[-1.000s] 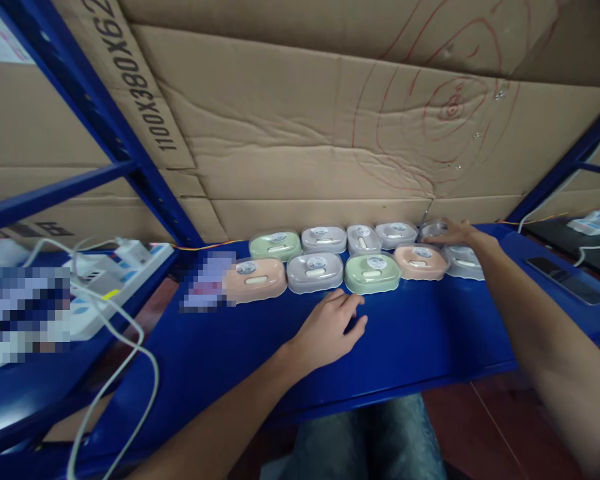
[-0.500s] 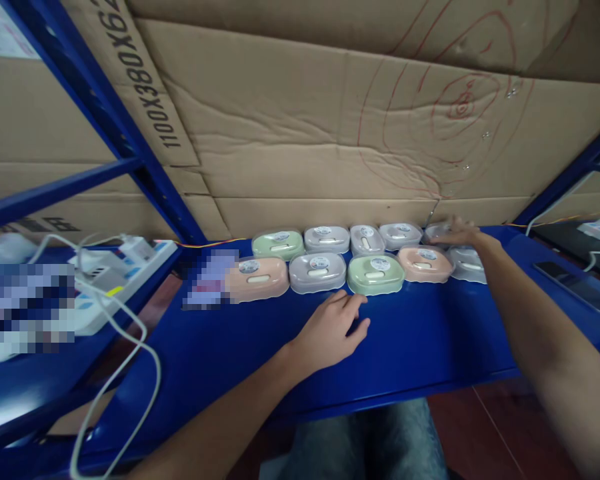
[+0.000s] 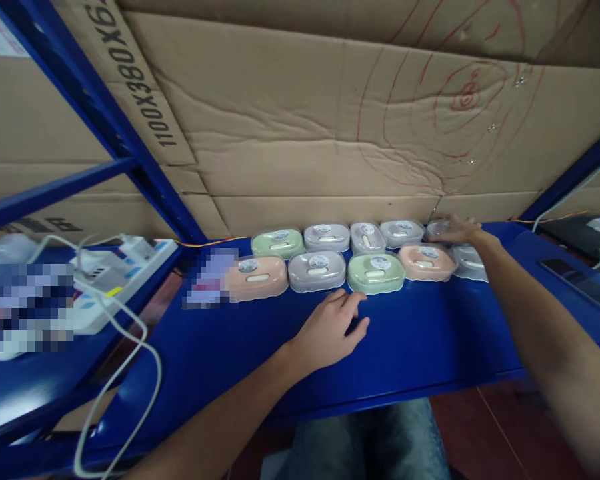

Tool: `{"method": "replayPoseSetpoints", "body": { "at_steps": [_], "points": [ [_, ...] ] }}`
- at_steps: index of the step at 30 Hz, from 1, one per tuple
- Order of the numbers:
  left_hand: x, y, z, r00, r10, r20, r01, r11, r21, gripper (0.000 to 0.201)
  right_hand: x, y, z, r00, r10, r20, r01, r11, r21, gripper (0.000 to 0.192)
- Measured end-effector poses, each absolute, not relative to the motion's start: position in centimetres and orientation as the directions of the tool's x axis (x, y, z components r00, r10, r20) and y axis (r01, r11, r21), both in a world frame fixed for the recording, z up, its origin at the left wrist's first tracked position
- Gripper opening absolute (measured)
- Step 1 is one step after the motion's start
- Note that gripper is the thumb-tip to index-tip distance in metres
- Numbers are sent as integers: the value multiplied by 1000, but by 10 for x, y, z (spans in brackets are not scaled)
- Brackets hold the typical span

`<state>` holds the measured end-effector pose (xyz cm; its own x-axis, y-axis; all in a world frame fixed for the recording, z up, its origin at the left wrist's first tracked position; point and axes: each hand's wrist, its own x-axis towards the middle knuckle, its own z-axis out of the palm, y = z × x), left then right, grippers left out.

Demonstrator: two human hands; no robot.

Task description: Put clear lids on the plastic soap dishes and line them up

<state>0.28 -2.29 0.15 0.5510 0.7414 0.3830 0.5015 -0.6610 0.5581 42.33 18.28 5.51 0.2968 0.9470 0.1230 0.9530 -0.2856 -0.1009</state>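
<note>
Oval lidded plastic boxes with clear covers and round labels stand in two rows on the blue table. My right hand (image 3: 463,230) reaches to the right end of the back row, its fingers closed over a grey lidded box (image 3: 436,231), which they partly hide. Under my right forearm, another grey box (image 3: 469,262) is partly covered. My left hand (image 3: 333,330) lies on the table with fingers loosely apart, holding nothing. Just ahead of it are a green box (image 3: 377,275) and a grey box (image 3: 317,271). An orange box (image 3: 427,262) sits further right.
Cardboard (image 3: 280,133) stands behind the boxes, between blue metal posts. At left are a white power strip (image 3: 153,267) and a looping white cable (image 3: 157,373). A dark phone (image 3: 580,283) lies at right. An orange box (image 3: 257,279) ends the front row, beside a blurred patch.
My right hand stays at the back-right grey box, with its fingers slightly shifted. My left hand has not moved. The view has shifted a little.
</note>
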Motion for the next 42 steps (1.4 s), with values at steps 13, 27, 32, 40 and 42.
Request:
{"method": "replayPoseSetpoints", "body": {
  "at_steps": [13,27,32,40,42],
  "points": [
    [5,-21,9,430,835,343,298,-490,819,26,366,121,131,171,887,428,985,-139,-105,117],
    [4,-26,27,395,918,44,-339,101,935,72,190,-51,59,-406,833,377,847,498,-187,161],
    [3,-26,33,347,937,-38,-334,161,929,65,210,-52,72,-423,856,296,808,505,-303,142],
    [0,-22,33,341,935,-101,-333,220,917,68,372,13,68,149,858,492,987,-101,-123,71],
    [0,-22,33,344,930,-126,-322,243,915,66,412,22,45,201,885,420,980,-180,-90,72]
  ]
}}
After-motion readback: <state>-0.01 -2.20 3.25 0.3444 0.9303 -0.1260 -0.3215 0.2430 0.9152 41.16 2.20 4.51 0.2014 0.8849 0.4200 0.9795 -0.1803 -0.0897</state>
